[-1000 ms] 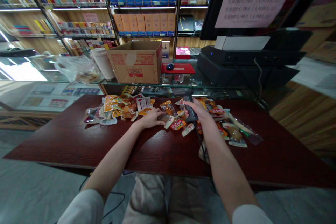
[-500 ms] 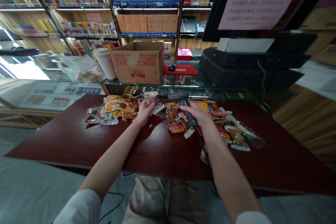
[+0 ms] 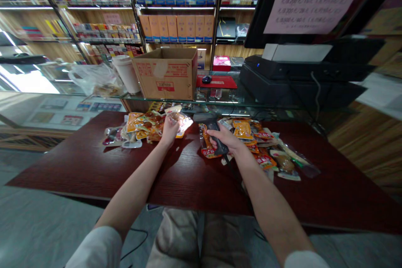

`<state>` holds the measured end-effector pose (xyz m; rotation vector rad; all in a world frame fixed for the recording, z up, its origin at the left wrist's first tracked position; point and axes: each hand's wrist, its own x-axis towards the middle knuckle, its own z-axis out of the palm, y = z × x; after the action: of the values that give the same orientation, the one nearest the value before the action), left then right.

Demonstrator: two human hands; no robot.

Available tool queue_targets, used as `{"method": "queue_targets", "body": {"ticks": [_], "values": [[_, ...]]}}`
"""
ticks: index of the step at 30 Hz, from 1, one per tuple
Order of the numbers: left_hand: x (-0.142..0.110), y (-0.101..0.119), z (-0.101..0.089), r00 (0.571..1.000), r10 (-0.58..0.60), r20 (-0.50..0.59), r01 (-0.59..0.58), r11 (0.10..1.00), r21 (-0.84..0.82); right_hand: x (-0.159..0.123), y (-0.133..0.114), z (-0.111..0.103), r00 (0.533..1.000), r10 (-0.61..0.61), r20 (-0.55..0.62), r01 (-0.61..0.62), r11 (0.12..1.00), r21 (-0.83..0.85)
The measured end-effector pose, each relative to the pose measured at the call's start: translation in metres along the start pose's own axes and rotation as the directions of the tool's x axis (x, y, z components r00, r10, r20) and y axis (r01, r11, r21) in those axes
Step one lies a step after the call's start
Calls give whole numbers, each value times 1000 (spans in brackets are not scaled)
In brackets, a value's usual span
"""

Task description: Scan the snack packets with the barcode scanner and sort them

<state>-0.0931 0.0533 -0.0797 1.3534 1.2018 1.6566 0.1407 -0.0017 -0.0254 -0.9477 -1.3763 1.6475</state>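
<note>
My left hand (image 3: pixel 169 130) is closed on a small snack packet (image 3: pixel 178 120), lifted a little above the dark red table (image 3: pixel 94 167). My right hand (image 3: pixel 226 140) grips the handle of a black barcode scanner (image 3: pixel 210 122), whose head points left toward that packet. A heap of orange snack packets (image 3: pixel 143 125) lies just left of my left hand. More snack packets (image 3: pixel 260 150) are spread to the right of the scanner hand, and one orange packet (image 3: pixel 205 144) lies under the scanner.
Behind the table runs a glass counter (image 3: pixel 220 100) carrying a cardboard box (image 3: pixel 166 73), a white cup (image 3: pixel 126 74), a plastic bag (image 3: pixel 94 79) and a black register machine (image 3: pixel 298 75). Shelves (image 3: pixel 176 4) of boxed goods fill the back wall.
My left hand picked a packet from the middle of the table and raised it toward the left heap. The scanner hand shifted left and turned its head toward the packet.
</note>
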Motion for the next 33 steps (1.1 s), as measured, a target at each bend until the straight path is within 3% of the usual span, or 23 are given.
{"method": "queue_targets", "body": {"ticks": [3,5,7,10,12,14,16,18,22,25,28,31,33], "values": [[2,1,-6,997,62,-51,-50,978,202,-2,-4,-3,1000,9,15,-9,1000,25],[3,4,-13,991,101,-82,-60,912,406,-3,-7,-7,1000,8,5,-8,1000,30],[3,10,-21,988,127,-89,-48,799,599,-4,-9,-12,999,-2,-53,4,999,39],[1,20,-31,978,180,-109,-8,550,835,-5,-12,-21,985,-24,-171,31,999,37],[-1,24,-33,965,257,-58,-54,408,911,-6,-13,-28,972,-21,-235,25,1000,15],[-3,25,-31,949,293,120,-223,352,909,-7,-14,-36,957,-16,-290,17,1000,1],[-4,20,-27,917,244,315,-386,358,850,-9,-15,-45,948,-6,-319,4,1000,-7],[-5,14,-24,898,167,407,-440,370,818,-11,-16,-54,947,19,-321,-23,1000,-7],[-8,11,-14,919,133,372,-395,323,860,-15,-17,-72,947,51,-317,-46,999,25],[-18,19,11,908,99,407,-412,394,822,-16,-16,-81,947,45,-319,-21,997,78],[-30,26,48,873,-125,471,-330,558,762,-16,-14,-84,955,53,-292,-19,993,116],[-34,27,78,856,-341,389,-192,490,851,-12,-11,-84,961,79,-265,-41,989,144],[-32,27,88,857,-421,297,-102,426,899,-8,-7,-82,961,109,-253,-71,985,156]]}}
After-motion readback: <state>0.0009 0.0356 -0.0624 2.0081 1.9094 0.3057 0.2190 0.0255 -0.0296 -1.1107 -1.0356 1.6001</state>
